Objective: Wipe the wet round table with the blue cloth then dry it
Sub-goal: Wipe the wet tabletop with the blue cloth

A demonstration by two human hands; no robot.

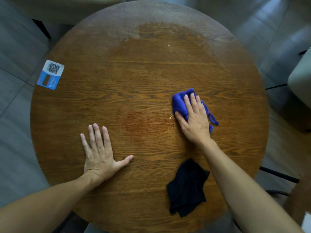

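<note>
The blue cloth [179, 102] is bunched into a soft, crumpled wad, a vivid violet-blue, with a thin loop of its edging trailing out past the little-finger side of the right hand [193, 118]. That hand lies palm down on top of it, fingers extended and pressing it flat against the table [134, 78] rather than clutching it; most of the cloth shows ahead of the fingertips and beside the thumb. A few bright water beads sit on the wood just beside the thumb.

The left hand [99, 152] is spread open and flat on the bare wood, thumb splayed out, holding nothing, well apart from the right. Nearer the person than the right hand, tucked against the inner side of that forearm, a rumpled black cloth [186, 189] lies loose on the table.

The table is round, brown wood with strong grain. Beyond the fingertips of both hands a broad darker, damp-looking patch spreads across the far half, its edge ragged, while the far rim looks paler and dull. Out past the left hand, at the rim, a blue and white QR code card [50, 74] lies flat. Around the table is grey tiled floor [15, 47], with pale upholstered seats [301, 78] at the far and right sides.
</note>
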